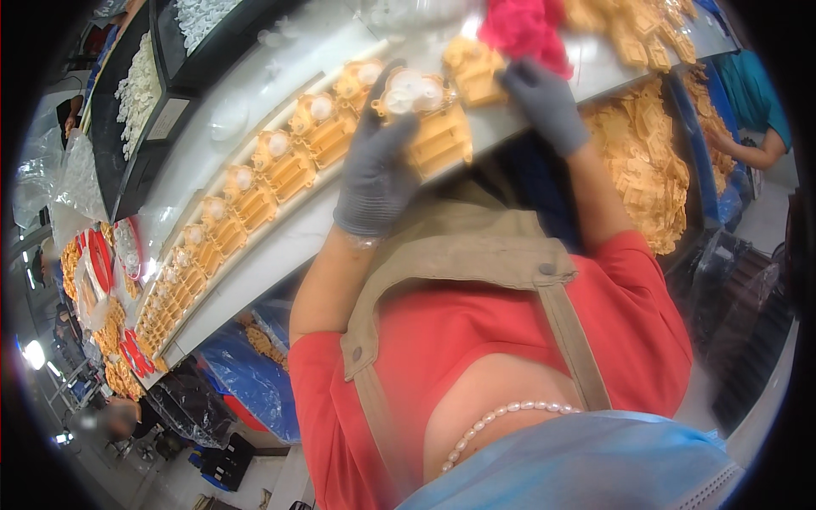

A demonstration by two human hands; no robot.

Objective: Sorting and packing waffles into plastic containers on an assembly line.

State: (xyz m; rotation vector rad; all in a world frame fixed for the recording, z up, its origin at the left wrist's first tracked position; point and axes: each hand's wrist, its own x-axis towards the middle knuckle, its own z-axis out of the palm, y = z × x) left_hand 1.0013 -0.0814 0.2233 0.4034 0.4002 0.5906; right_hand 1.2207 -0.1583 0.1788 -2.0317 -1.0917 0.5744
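My left hand [378, 174], in a grey knit glove, is closed on the edge of a yellow-orange plastic housing [439, 140]. White round pieces [413, 89] sit in its upper part, and two long open recesses lie below. My right hand [548, 106], gloved the same way, has its fingers curled at the right edge of a second yellow-orange housing [473, 71]; its fingertips are partly hidden and blurred. Left of my left hand, a long row of similar housings [283, 166] with white round pieces runs along the bench.
Black bins [127, 174] of small white parts [136, 98] stand at the far left. Beyond my right hand lie a bright pink bundle [527, 34] and piled yellow housings [633, 30]. A large crate of yellow parts [637, 161] is at right, near another person's arm [752, 153].
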